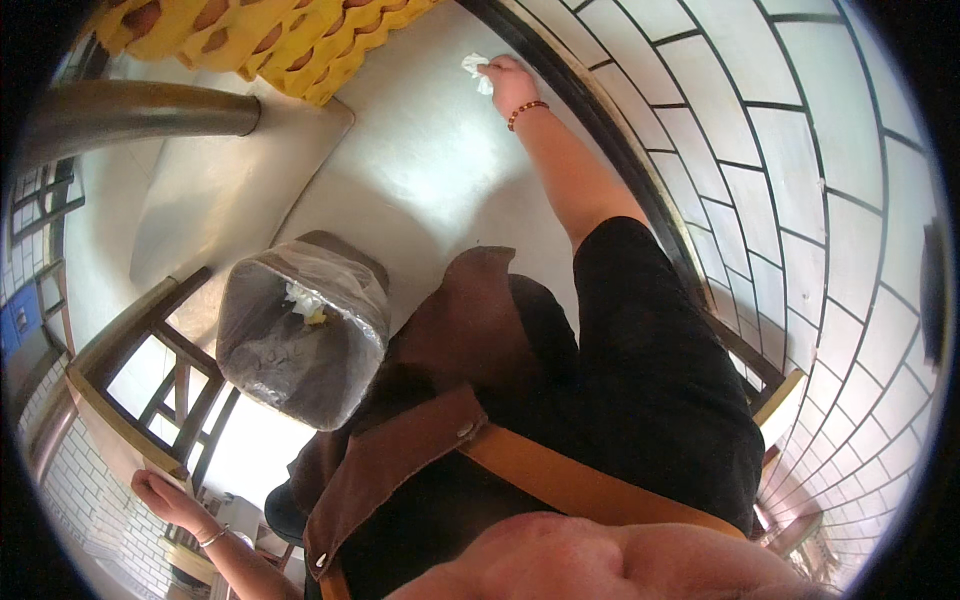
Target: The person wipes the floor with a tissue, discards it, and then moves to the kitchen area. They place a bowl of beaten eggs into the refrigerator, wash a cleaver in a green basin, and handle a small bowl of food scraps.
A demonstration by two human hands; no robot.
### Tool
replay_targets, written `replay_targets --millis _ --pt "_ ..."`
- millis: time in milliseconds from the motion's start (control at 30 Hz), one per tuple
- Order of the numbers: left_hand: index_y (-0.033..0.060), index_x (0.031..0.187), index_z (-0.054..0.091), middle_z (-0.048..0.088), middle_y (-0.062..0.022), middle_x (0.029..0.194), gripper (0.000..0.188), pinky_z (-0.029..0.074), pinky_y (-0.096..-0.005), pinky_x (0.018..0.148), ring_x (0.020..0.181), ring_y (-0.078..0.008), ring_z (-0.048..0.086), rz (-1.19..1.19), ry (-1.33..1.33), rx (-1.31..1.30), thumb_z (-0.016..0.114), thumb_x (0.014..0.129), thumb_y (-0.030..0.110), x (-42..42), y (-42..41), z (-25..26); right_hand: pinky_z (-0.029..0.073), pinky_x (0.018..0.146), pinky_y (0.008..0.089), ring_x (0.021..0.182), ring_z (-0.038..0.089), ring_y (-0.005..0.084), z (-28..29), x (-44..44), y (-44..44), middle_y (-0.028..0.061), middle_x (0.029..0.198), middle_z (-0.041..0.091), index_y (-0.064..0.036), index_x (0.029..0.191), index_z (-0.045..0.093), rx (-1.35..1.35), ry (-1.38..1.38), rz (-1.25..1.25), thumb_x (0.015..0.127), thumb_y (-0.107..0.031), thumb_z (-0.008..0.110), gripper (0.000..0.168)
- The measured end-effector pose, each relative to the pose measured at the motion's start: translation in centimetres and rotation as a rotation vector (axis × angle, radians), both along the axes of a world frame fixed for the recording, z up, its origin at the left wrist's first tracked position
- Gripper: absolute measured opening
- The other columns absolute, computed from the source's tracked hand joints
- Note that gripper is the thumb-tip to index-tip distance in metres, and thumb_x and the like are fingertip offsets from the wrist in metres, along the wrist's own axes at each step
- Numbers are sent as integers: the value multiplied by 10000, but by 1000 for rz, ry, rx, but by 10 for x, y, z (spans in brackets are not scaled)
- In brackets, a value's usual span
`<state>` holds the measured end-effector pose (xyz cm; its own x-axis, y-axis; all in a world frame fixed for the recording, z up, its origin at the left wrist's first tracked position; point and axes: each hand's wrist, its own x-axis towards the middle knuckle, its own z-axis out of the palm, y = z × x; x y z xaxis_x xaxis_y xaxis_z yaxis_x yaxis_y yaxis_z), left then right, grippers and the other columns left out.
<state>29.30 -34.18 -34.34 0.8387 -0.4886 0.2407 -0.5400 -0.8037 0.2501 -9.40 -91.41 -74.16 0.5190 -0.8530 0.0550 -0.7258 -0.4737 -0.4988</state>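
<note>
My right hand, a beaded bracelet on its wrist, reaches far forward near the floor beside the tiled wall. Its fingers pinch a crumpled white tissue. At the lower left, my left hand rests against the edge of a wooden-edged tabletop or seat; its fingers are partly bent, and whether they grip the edge cannot be seen. Between the arms stands a waste bin lined with a clear plastic bag. Crumpled white tissue and a small yellow scrap lie inside the bin.
A white brick-tiled wall with a dark baseboard curves along the right. At the upper left are a yellow piece with holes and a thick cylindrical post. Dark furniture framing stands left of the bin.
</note>
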Motion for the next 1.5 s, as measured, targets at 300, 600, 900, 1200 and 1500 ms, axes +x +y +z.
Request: replay_targets --millis 300,600,900,1200,1500 --pt "-33 927 475 462 -105 877 219 394 -279 767 805 -202 448 20 -12 19 385 892 163 -4 -6 1 453 803 342 921 538 251 16 -19 64 79 936 567 -114 969 649 61 -13 194 815 -68 507 214" --pt "-38 914 460 451 -104 876 203 394 -281 744 789 -202 433 0 17 16 376 884 144 -14 -14 4 453 775 383 923 532 288 26 -22 125 133 914 561 -62 958 597 211 71 139 842 -160 492 184" --pt "-32 929 460 454 -102 885 214 396 -272 737 794 -193 434 29 32 3 379 900 164 -7 -7 4 451 765 410 854 570 329 2 8 189 187 923 589 -21 909 554 853 -203 -208 889 -256 428 267" --pt "-18 925 469 466 -93 877 193 399 -268 752 799 -189 444 4 15 -54 387 885 152 -10 -11 2 460 651 262 745 572 101 10 7 162 -13 840 618 -56 995 623 1080 -909 -273 855 -84 546 163" --pt "-24 906 474 473 -105 868 188 405 -287 763 796 -202 459 36 20 2 378 874 135 -1 -6 1 485 731 323 821 606 225 0 -21 15 93 910 639 -68 995 645 317 -233 -467 827 -138 555 203"
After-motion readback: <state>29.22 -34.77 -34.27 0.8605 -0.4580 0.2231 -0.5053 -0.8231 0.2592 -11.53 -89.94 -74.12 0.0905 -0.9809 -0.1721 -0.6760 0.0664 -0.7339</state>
